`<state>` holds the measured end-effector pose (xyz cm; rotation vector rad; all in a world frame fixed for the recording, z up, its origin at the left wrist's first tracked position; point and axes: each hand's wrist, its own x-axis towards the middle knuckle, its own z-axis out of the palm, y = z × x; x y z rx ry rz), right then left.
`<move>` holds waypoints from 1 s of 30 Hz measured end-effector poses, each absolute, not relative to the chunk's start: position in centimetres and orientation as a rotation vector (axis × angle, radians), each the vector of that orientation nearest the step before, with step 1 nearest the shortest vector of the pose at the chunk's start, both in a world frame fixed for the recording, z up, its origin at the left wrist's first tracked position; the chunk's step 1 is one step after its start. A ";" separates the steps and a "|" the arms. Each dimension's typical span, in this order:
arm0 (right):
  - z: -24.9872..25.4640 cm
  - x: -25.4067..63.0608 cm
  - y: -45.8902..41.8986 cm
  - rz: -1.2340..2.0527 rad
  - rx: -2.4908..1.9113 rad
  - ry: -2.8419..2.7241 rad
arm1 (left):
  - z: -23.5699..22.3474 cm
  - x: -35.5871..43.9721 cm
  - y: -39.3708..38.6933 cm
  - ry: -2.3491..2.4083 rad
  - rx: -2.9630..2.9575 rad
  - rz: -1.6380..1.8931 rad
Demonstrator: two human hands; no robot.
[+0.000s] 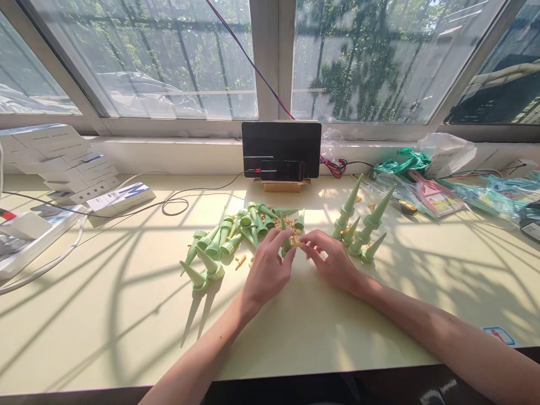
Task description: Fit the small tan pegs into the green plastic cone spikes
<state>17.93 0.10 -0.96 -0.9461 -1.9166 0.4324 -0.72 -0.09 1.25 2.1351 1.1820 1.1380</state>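
Note:
Over the middle of the table, my left hand [268, 263] is closed around a green cone-shaped plastic spike [284, 243] that points up. The fingers of my right hand [333, 260] pinch a small yellow valve-like piece [296, 242] against the side of that spike. Whether the piece is seated in it I cannot tell, as fingers cover part of it. Left of my hands lies a heap of green spikes [225, 229], with small yellow pieces [240, 261] scattered around. Two spikes [197, 277] stand upright at the near left. Stacked green spikes [366, 229] with yellow pieces stand beyond my right hand.
A black tablet [280, 143] and a phone [282, 170] lean on a cardboard stand at the back. White boxes [54, 157] are piled at the left, near a cable [175, 207]. Plastic bags [439, 194] and a yellow-black tool [408, 208] lie at the right.

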 end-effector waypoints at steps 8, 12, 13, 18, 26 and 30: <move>-1.0 18.0 0.2 0.460 -0.960 -1.907 | 1.2 -0.6 -0.2 1.197 2.040 1.154; -0.9 17.9 0.1 0.471 -0.957 -1.906 | 1.3 -0.5 -0.2 1.212 2.017 1.143; -0.9 17.9 0.1 0.474 -0.957 -1.906 | 1.3 -0.5 -0.2 1.213 2.016 1.141; -0.9 17.9 0.2 0.484 -0.961 -1.895 | 1.3 -0.5 -0.3 1.212 2.014 1.135; -0.9 17.8 0.1 0.498 -0.981 -1.900 | 1.3 -0.5 -0.3 1.217 2.013 1.125; -0.7 17.8 0.1 0.498 -1.000 -1.910 | 1.4 -0.5 -0.3 1.209 2.009 1.120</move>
